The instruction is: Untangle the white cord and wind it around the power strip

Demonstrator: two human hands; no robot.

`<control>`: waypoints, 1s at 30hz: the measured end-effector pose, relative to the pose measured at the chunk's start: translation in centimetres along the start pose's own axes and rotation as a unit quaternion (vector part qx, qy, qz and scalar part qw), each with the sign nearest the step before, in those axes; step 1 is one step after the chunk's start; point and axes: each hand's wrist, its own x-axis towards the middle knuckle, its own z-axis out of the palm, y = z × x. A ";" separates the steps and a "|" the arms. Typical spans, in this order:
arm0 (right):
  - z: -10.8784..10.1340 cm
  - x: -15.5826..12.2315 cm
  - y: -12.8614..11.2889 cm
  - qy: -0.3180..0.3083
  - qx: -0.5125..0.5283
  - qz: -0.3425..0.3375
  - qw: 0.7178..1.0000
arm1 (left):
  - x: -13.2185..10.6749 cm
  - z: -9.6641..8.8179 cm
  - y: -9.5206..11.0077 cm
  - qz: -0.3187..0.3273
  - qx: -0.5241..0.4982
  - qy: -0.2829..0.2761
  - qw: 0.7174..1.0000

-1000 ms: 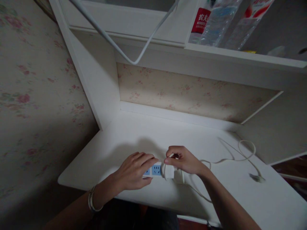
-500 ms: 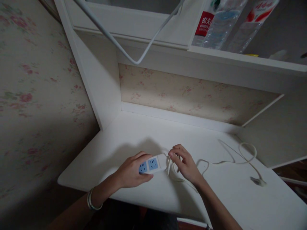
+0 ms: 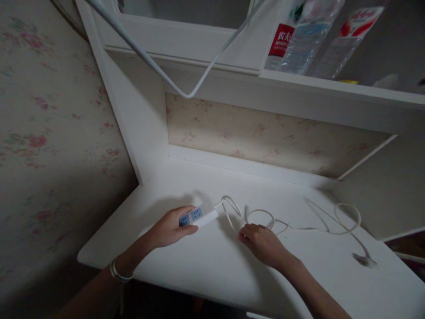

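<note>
My left hand [image 3: 172, 227] is closed around one end of a white power strip [image 3: 208, 217] with blue socket faces. The strip is held above the white desk, its free end pointing right. From that end a white cord [image 3: 231, 203] comes out in a loose loop. My right hand [image 3: 260, 243] is closed, its fingertips pinching the cord to the right of the strip. Beyond my right hand the cord curls across the desk and ends in a plug [image 3: 364, 260] at the far right.
The white desk [image 3: 186, 270] meets a raised back strip and a flowered wall. Overhead, a bent pale tube [image 3: 189, 95] hangs forward. Plastic bottles [image 3: 303, 40] stand on a shelf [image 3: 332, 88] at upper right. A side panel [image 3: 126, 110] rises at the left.
The power strip and my left hand have shifted left. My right hand has moved right and down, away from the strip, and the bunched cord by it has spread into wider loops.
</note>
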 end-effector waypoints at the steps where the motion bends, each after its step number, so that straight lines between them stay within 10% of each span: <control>1: 0.9 0.3 0.9 -0.009 -0.001 0.023 1.000 | -0.1 -0.3 0.2 0.004 -0.024 -0.037 0.999; 7: 2.6 4.8 4.9 0.137 0.076 0.156 0.975 | -0.2 -0.6 2.2 0.040 -0.071 -0.196 0.977; 9: 1.5 5.8 5.7 0.162 0.111 0.086 0.977 | 0.0 -0.4 2.6 0.043 -0.050 -0.188 0.980; 13: -2.2 5.4 7.6 0.010 0.192 -0.101 0.976 | 0.0 -0.7 2.3 0.032 0.011 -0.139 0.990; 17: -6.5 4.0 7.5 0.109 0.265 0.047 0.957 | -0.3 -1.7 1.5 0.032 0.067 -0.110 0.991; 20: -7.8 4.1 4.7 0.122 0.390 0.038 0.912 | 0.1 -2.1 1.6 0.048 0.095 -0.090 0.990; 24: -4.8 6.0 1.3 0.051 0.403 -0.030 0.913 | 0.9 -2.4 2.2 0.075 0.090 -0.049 0.992; 30: 2.1 8.2 -0.7 0.085 0.456 0.042 0.885 | 1.4 -1.1 2.0 0.066 -0.082 -0.055 0.993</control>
